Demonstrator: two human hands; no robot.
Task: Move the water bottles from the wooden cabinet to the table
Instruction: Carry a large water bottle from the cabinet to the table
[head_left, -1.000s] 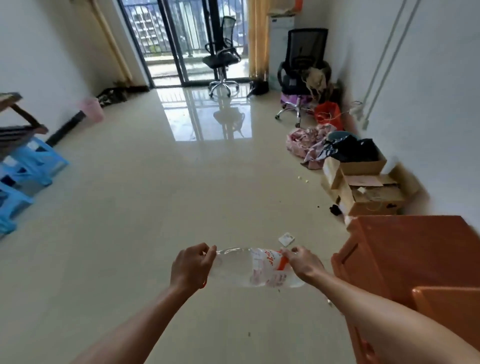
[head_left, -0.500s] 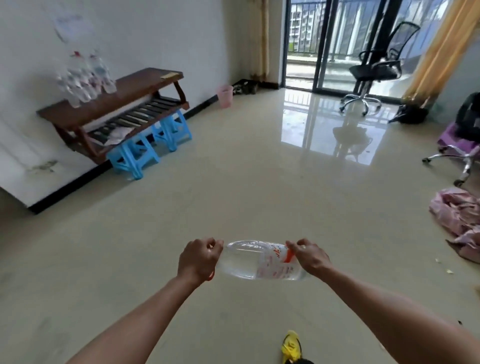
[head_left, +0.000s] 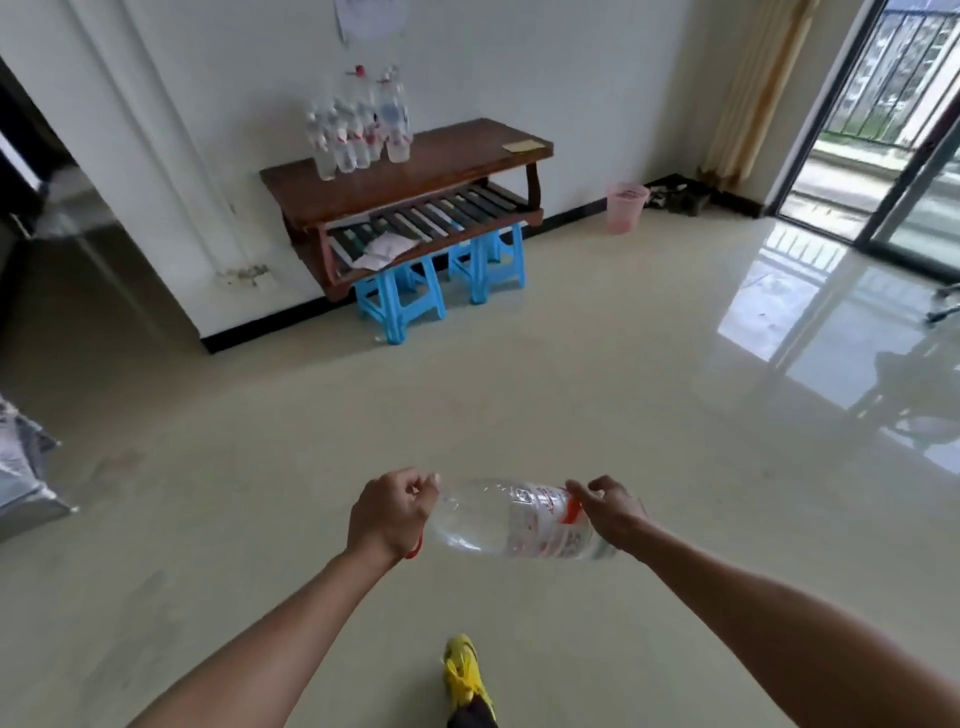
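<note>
I carry a large clear water bottle (head_left: 511, 522) with a red and white label, lying sideways at waist height. My left hand (head_left: 389, 514) grips its capped end and my right hand (head_left: 610, 512) grips its base end. Ahead against the white wall stands the dark wooden table (head_left: 457, 166), propped on blue plastic stools (head_left: 397, 301). Several clear water bottles (head_left: 358, 124) stand clustered on the left part of its top. The wooden cabinet is out of view.
A pink waste bin (head_left: 626, 207) sits on the floor right of the table. Glass balcony doors (head_left: 883, 124) are at the far right, a dark doorway (head_left: 31, 171) at the left. My yellow shoe (head_left: 463, 675) shows below on the glossy floor.
The view has swung left from the cabinet and boxes toward the table, which is now nearer and centred. Both hands keep the same hold on the bottle.
</note>
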